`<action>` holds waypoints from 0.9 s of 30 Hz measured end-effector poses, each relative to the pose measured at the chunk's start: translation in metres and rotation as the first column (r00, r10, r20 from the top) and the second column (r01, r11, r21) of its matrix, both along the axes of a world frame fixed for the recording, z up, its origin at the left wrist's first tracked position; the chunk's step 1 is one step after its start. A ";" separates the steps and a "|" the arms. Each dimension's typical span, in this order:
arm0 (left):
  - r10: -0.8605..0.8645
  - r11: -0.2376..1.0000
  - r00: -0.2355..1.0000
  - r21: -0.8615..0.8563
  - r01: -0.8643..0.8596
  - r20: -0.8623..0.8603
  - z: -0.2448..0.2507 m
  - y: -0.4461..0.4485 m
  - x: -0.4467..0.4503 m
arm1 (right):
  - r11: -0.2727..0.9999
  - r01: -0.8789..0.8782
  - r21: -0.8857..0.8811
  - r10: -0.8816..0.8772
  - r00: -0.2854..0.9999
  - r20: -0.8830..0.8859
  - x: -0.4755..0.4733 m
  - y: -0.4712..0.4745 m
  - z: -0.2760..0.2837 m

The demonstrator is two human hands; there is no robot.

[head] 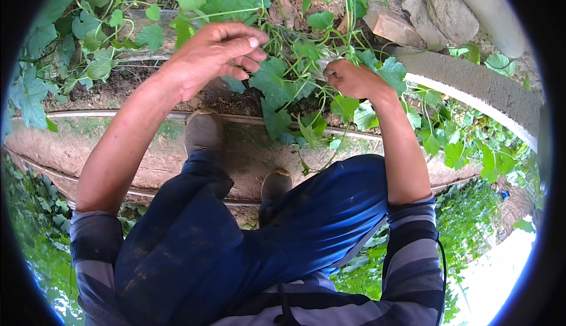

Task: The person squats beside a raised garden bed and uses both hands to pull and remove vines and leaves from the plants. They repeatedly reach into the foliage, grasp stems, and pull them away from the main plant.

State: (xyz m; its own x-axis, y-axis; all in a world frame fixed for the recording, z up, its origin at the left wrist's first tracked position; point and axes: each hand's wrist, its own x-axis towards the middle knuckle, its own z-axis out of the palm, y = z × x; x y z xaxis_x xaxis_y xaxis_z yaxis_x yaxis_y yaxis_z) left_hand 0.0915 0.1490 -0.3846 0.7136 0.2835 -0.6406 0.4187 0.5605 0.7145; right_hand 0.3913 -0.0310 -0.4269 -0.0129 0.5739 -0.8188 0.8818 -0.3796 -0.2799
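Observation:
Green vines with lobed leaves (274,83) grow along the bed before me, their thin stems tangled between my hands. My left hand (221,52) is raised at the left of the tangle, its fingers apart and slightly bent, with nothing seen between them. On the right, my right hand (349,77) is curled among the stems and leaves, its fingertips bent inward. Whether it pinches a stem cannot be told, since the fingers are partly turned away. Leaves lie close around its wrist.
A concrete edge (468,78) curves along the right, beside broken bricks (393,25), stones and a pipe-like grey object (486,7). My shoes (204,131) stand on a narrow earthen path (110,136). More vines grow at the left and behind me.

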 end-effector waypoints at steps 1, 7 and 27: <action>0.007 1.000 1.000 -0.002 -0.007 0.020 -0.004 0.000 -0.001 | 1.000 -0.003 0.002 0.003 1.000 -0.014 0.003 -0.006 -0.005; -0.009 0.997 1.000 0.071 0.008 0.008 -0.016 -0.001 -0.004 | 0.990 -0.015 -0.140 0.001 0.995 -0.097 0.004 -0.025 -0.029; -0.376 0.910 0.856 0.316 0.269 0.355 0.012 -0.081 -0.011 | 0.695 0.560 -0.451 -0.710 0.430 -0.558 -0.043 0.028 0.059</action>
